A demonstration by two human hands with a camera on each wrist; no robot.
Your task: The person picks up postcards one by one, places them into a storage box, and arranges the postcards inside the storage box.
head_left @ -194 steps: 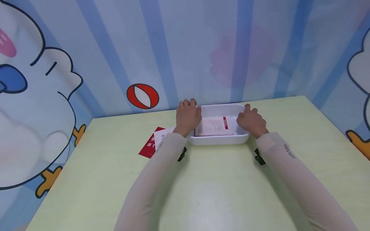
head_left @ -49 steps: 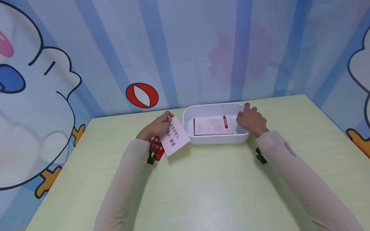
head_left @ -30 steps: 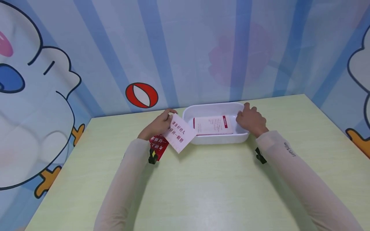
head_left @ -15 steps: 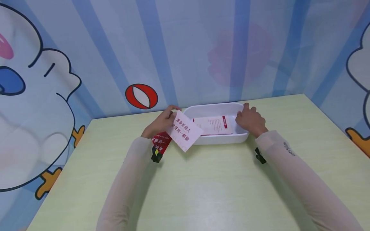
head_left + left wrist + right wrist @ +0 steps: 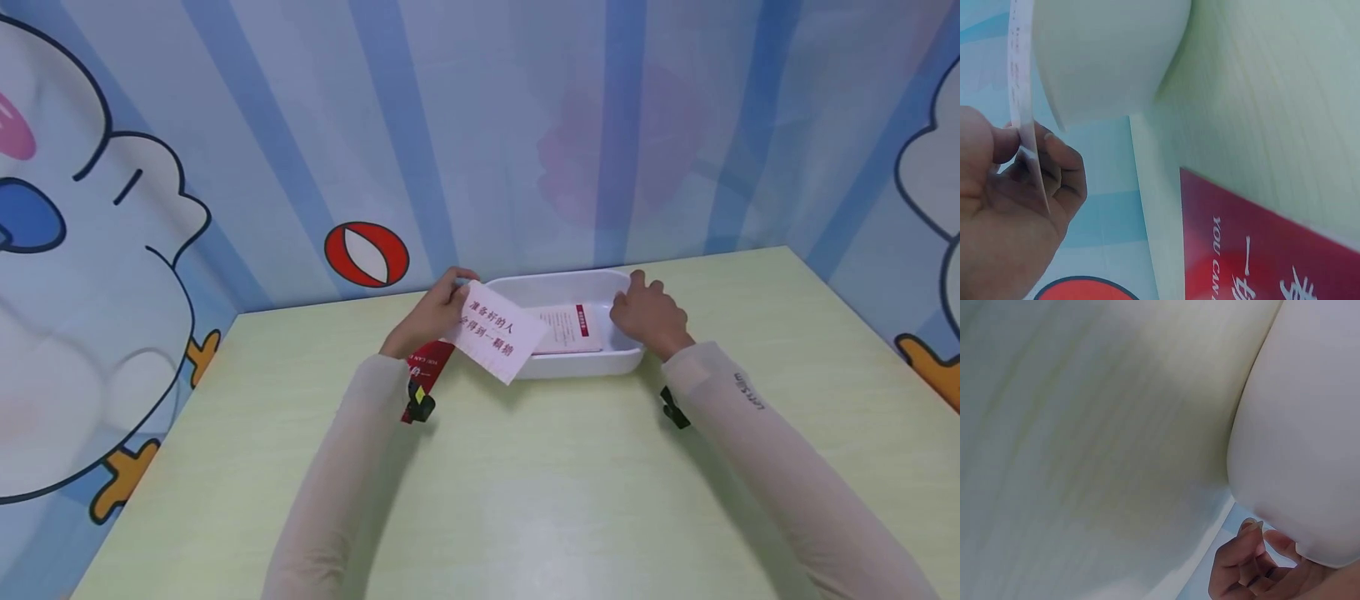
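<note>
My left hand (image 5: 431, 315) pinches a pinkish-white card (image 5: 501, 333) with red printed characters, held tilted over the left end of a white plastic tray (image 5: 585, 365). In the left wrist view the card (image 5: 1021, 75) appears edge-on between thumb and fingers. My right hand (image 5: 651, 315) grips the tray's right end; the right wrist view has its fingers curled by the rim. Inside the tray lies a pale card with a red strip (image 5: 566, 329), partly covered by the held card. A red card with white lettering (image 5: 427, 367) lies on the table, partly hidden beneath my left wrist.
The pale yellow-green table (image 5: 540, 483) ends at a blue striped cloth backdrop (image 5: 495, 150) just behind the tray. A black wrist mount (image 5: 420, 404) hangs under the left forearm, another mount (image 5: 675, 408) under the right.
My left hand has left the tray's left end and taken up the pinkish-white card. Over the last second it carries the card rightward over the tray. The right hand stays in place.
</note>
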